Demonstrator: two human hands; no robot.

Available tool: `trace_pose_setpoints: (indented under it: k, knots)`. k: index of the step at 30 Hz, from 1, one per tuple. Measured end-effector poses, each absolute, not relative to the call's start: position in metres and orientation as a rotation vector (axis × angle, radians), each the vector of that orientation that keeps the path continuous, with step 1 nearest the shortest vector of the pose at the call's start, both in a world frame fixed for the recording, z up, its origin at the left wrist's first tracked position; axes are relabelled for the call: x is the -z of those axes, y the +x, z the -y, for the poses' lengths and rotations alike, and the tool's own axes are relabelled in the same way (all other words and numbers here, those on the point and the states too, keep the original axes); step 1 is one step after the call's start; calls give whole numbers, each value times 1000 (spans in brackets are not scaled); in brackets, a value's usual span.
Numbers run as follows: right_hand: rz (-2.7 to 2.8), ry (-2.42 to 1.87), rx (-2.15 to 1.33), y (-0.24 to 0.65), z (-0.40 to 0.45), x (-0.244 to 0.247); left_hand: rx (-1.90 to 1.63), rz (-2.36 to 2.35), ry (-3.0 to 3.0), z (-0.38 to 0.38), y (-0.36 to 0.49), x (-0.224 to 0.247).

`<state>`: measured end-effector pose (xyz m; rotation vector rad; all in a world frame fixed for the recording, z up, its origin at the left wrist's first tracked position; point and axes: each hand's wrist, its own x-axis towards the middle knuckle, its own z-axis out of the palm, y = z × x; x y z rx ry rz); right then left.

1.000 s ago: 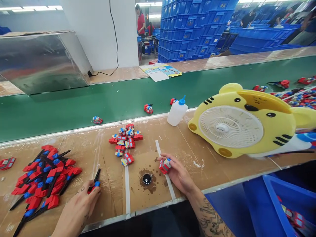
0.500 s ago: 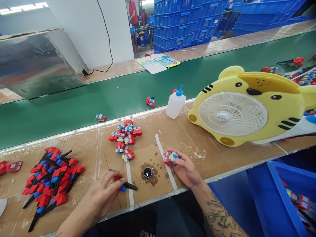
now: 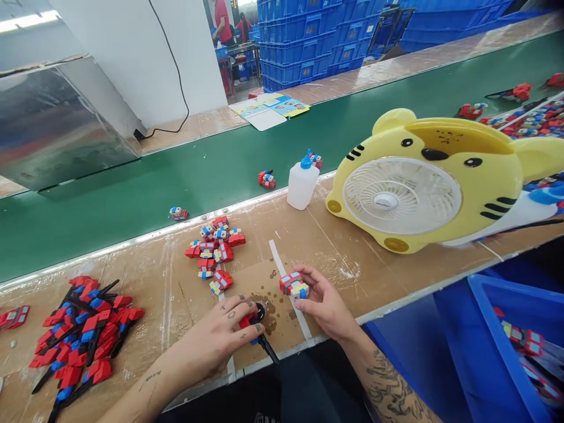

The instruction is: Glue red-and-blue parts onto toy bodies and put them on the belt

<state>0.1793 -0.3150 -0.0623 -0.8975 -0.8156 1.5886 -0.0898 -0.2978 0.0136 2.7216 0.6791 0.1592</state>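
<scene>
My left hand [image 3: 227,329] is closed on a red and blue toy part with a long black rod [image 3: 268,348]. The part is right at a small dark round dish of liquid [image 3: 261,310], whose left side my fingers cover; whether the two touch I cannot tell. My right hand [image 3: 326,302] holds a red toy piece with grey, yellow and blue areas [image 3: 294,285] between thumb and fingers, a little to the right of the dish. Wet spots surround the dish. Behind it lies a heap of similar red toy pieces [image 3: 221,252].
On the left lies a pile of red toy parts with black rods [image 3: 88,329]. A white squeeze bottle [image 3: 302,187] and a yellow animal-faced fan [image 3: 423,188] stand behind my right hand. A green conveyor belt [image 3: 211,167] runs across. A blue crate [image 3: 489,317] sits lower right.
My left hand has moved right, bringing the rod part to the dish. My right hand has shifted slightly left and turned its toy piece. The camera view has shifted a little.
</scene>
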Motion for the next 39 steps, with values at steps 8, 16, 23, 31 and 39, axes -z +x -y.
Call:
trace_pose_setpoints:
  k: [8,16,23,31,39]
  knots:
    - [1037,-972,-1487,146,319,47,-1026,-1030,1514,306,-83,14]
    - [1425,-1115,-1137,128,315,41,-1148,-999,1184,299,-74,20]
    - [1647,-1144,-822,122,305,32,-1207,-1120,1123,298,-66,24]
    - [1632,-1087,-426,79,272,31,-1421,-1366,1326,267,-27,16]
    - [1606,-1251,-443,132,198,16,-727,-1646,2063,80,-17,-39]
